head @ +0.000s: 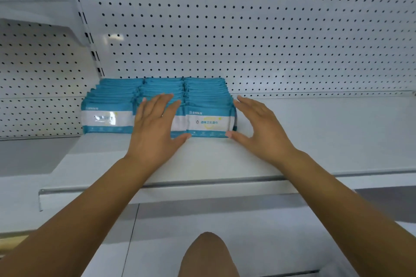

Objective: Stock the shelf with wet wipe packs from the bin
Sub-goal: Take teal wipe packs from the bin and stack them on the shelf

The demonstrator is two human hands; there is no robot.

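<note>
Three rows of teal and white wet wipe packs (209, 105) stand upright on the white shelf (315, 141), at its left end against the pegboard. My left hand (157, 126) lies flat with straight fingers over the front and top of the middle row. My right hand (258, 128) is open at the right side of the right row, fingers by the pack tops and thumb touching the front pack's lower corner. Neither hand holds a pack. The bin is out of view.
A white pegboard back wall (270, 40) rises behind the packs. A slotted upright (90, 36) divides this bay from the neighbouring one on the left. Bare shelf stretches to the right of the packs. A lower shelf (225, 231) and my knee (207, 256) show below.
</note>
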